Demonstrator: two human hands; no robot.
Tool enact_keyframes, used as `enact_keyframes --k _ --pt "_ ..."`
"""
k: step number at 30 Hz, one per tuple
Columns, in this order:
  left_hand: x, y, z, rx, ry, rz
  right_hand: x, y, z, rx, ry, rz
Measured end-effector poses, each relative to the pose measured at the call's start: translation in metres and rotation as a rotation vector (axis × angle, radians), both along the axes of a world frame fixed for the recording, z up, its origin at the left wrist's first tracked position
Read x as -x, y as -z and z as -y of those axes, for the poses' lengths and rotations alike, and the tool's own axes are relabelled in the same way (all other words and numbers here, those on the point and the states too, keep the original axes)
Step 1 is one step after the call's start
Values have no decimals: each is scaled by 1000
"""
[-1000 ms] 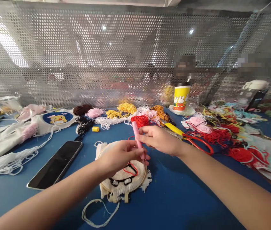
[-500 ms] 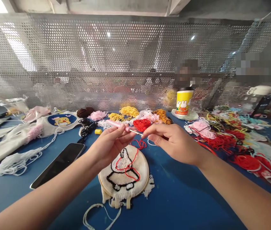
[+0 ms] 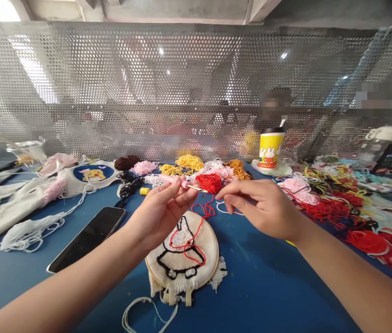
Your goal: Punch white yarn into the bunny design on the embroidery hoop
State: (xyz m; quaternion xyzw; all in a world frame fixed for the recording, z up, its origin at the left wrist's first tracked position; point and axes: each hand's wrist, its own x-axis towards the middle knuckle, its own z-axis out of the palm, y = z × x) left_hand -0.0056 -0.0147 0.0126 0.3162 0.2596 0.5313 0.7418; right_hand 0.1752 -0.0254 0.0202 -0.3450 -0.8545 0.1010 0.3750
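Note:
My left hand (image 3: 164, 203) is closed around a pink-handled punch needle (image 3: 184, 184), its thin metal tip pointing right. Just right of that tip is my right hand (image 3: 261, 206), thumb and fingers bent together in a loose pinch. Whatever the pinch holds is too small to make out; a strand of red yarn (image 3: 207, 210) runs close by its fingertips. Below the hands lies an embroidery hoop (image 3: 210, 240) with a rabbit outlined in black on beige cloth, partly filled with white. Red yarn trails loosely across the rabbit.
A red yarn ball (image 3: 210, 183) and yellow yarn (image 3: 189, 162) lie behind my hands. On the left are a phone (image 3: 87, 239), white yarn (image 3: 31, 233) and a blue embroidered piece (image 3: 94, 173). To the right stand a yellow cup (image 3: 270, 150) and heaped yarn (image 3: 331, 210).
My right hand has drawn away to the right from the needle tip, leaving a gap. My left hand still holds the punch needle. The whole view has shifted slightly.

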Motion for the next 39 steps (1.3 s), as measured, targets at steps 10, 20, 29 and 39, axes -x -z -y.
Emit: enact_keyframes --k 10,20,29,39 --pt "1 0 2 -35 60 38 0 3 1 -47 -4 -48" --pt "1 0 4 -6 78 50 0 4 3 -50 -46 -75" --pt "-1 0 5 -25 68 35 1 5 2 -133 -71 -69" --pt "0 3 -2 -128 -26 2 -1 -8 11 -360 102 152"
